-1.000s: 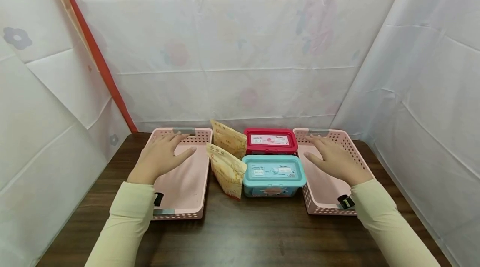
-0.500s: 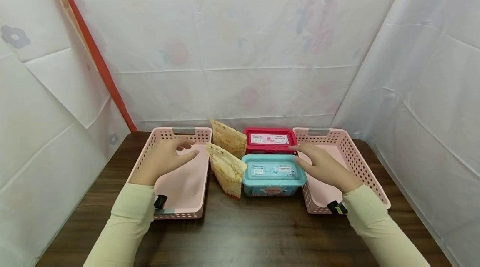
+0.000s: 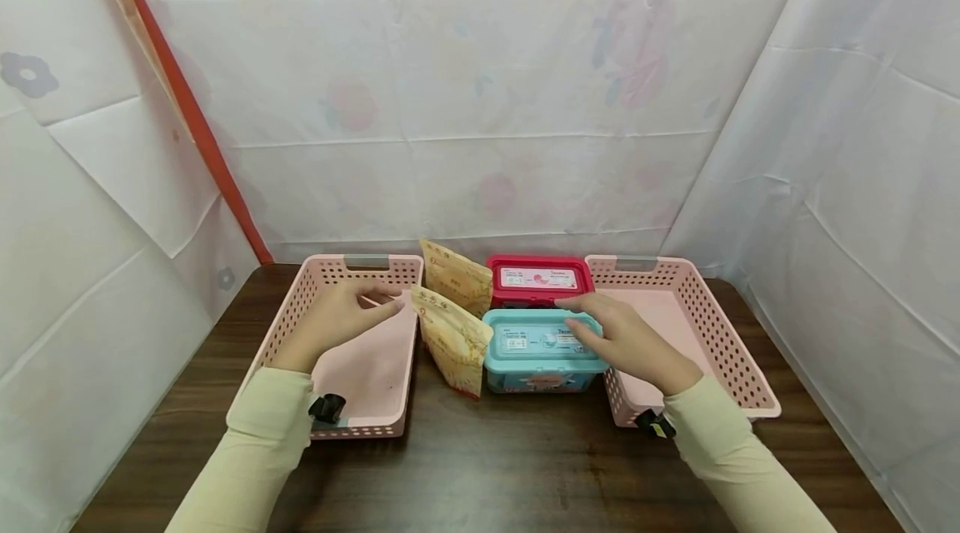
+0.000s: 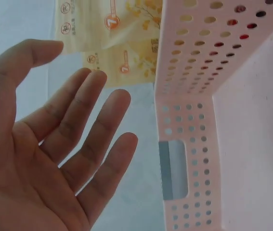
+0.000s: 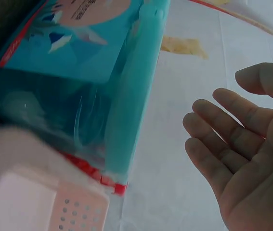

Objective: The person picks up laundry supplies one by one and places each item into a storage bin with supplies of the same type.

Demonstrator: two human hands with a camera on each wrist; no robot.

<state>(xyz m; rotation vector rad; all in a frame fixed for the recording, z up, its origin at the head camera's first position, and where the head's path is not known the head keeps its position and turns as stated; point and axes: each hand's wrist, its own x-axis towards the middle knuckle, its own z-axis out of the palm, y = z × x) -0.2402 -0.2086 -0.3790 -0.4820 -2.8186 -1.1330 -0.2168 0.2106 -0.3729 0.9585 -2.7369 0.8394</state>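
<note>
My left hand [image 3: 333,321] hovers over the left pink basket [image 3: 360,391], fingers loosely bent and holding nothing. Its thumb and fingertips point toward the front yellow pouch [image 3: 453,343], which stands upright beside that basket; the left wrist view shows a gap between them. Behind it stands a second yellow pouch [image 3: 459,279]. My right hand [image 3: 630,341] hangs above the right end of the turquoise lidded tub [image 3: 543,383], fingers relaxed with nothing in them. In the right wrist view the hand is apart from the turquoise tub [image 5: 131,91]. A red lidded tub [image 3: 540,276] sits behind the turquoise one.
The right pink basket [image 3: 660,316] stands to the right of the tubs, partly under my right forearm. Everything is on a dark wooden table [image 3: 495,466]. White patterned sheeting [image 3: 480,100] encloses the back and both sides.
My right hand has moved left from over the right basket to above the turquoise tub. My left hand has shifted slightly right toward the front pouch, its fingers bending a little more.
</note>
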